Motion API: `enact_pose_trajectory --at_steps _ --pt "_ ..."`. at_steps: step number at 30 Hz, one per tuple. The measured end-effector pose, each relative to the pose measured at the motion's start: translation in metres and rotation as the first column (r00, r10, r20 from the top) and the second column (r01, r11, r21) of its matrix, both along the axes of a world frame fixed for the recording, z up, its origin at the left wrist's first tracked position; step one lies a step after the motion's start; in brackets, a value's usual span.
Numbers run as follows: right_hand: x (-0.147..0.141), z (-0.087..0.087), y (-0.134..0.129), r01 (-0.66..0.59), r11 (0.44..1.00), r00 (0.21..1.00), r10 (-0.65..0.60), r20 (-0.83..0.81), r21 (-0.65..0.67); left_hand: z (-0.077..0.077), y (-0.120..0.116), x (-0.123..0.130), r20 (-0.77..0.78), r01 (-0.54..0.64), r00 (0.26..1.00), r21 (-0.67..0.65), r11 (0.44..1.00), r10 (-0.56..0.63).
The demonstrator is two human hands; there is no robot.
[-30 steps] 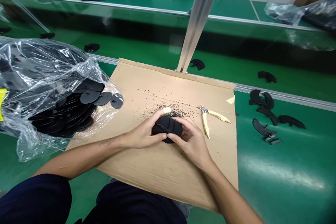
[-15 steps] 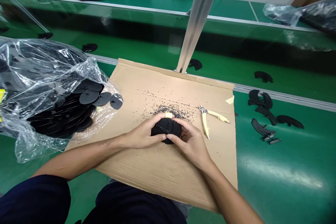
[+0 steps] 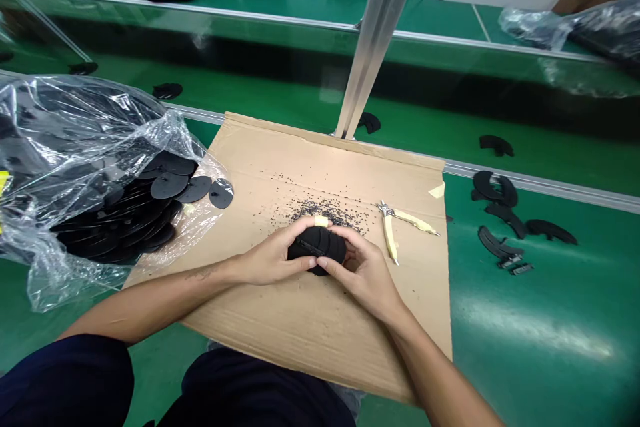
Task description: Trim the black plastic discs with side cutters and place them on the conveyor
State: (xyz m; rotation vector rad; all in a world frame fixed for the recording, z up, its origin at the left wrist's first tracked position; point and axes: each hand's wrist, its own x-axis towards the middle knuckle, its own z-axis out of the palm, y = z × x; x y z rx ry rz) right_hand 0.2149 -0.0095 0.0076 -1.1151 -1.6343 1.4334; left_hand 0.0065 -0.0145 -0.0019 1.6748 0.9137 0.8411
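Between my left hand [image 3: 273, 255] and my right hand [image 3: 367, 268] is a rounded stack of black plastic pieces [image 3: 320, 243], which both hands grip from the sides. My thumbs press on its near side, and a strip of yellow tape is wrapped on one left fingertip. Just beyond the hands, many tiny black scraps [image 3: 330, 210] lie scattered on a cardboard sheet [image 3: 280, 327]. Right of my right hand, wire nippers [image 3: 393, 223] with yellow handles rest with their handles spread. How the pieces fit together is hidden by my fingers.
A clear plastic bag [image 3: 80, 120] spills black discs [image 3: 130, 227] onto the cardboard's left side. Curved black parts [image 3: 505, 213] lie on the green table at right. A metal post [image 3: 373, 47] rises behind the cardboard. More black pieces [image 3: 496, 145] lie on the green strip beyond.
Black pieces on the green strip behind have shifted slightly left. My hands and the stack have hardly moved.
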Motion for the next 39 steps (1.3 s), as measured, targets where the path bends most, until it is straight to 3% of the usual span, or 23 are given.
enact_pose_trajectory --at_steps 23,33,39 --pt "0.0001 -0.0017 0.0001 -0.003 1.0 1.0 0.003 -0.006 -0.016 0.0031 -0.0021 0.0011 -0.055 0.022 0.998 -0.035 0.999 -0.024" --pt "-0.0001 0.0 0.0017 -0.011 0.999 1.0 0.01 -0.024 -0.045 -0.0011 -0.004 0.0015 -0.068 -0.018 0.998 -0.007 1.0 0.017" --pt "-0.0006 0.001 0.004 -0.022 0.993 0.998 0.015 -0.062 -0.112 0.0021 -0.0032 0.0003 -0.054 0.047 0.997 -0.04 0.998 -0.049"
